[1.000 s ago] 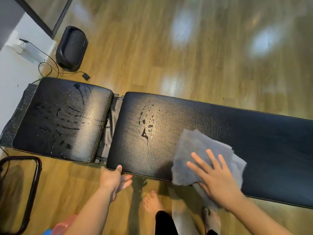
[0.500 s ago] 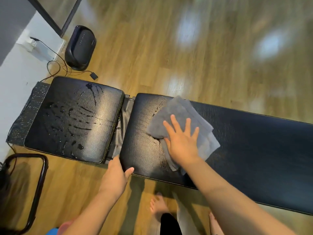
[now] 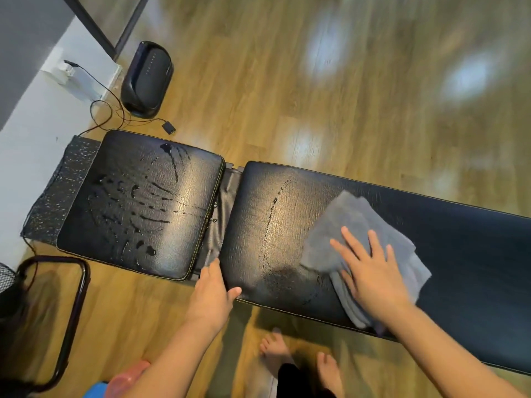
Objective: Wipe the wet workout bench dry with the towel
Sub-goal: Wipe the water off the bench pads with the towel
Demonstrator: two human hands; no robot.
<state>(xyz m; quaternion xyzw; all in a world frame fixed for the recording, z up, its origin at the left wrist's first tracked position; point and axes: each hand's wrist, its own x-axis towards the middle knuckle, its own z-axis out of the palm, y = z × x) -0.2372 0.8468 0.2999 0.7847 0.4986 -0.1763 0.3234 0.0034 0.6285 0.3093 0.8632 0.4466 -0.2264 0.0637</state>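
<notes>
Fingers: right hand [image 3: 373,278] spread flat, pressing the towel [image 3: 355,225]; left hand [image 3: 214,293] grips the bench [image 3: 474,254] edge.
Towel: folded, on the long pad, near side.
Wet: thin streak [image 3: 271,208] left of towel; seat pad [image 3: 140,202] covered in drops.
Advice: I'd press evenly, overlap strokes leftward, then do the seat.

We press our right hand [image 3: 373,278] flat on the towel [image 3: 349,222], which lies on the bench's long pad [image 3: 465,254]. Left of that, our left hand [image 3: 214,293] holds the pad's near corner. Further left lies the seat pad [image 3: 138,202], a speaker [image 3: 146,79] behind it.
</notes>
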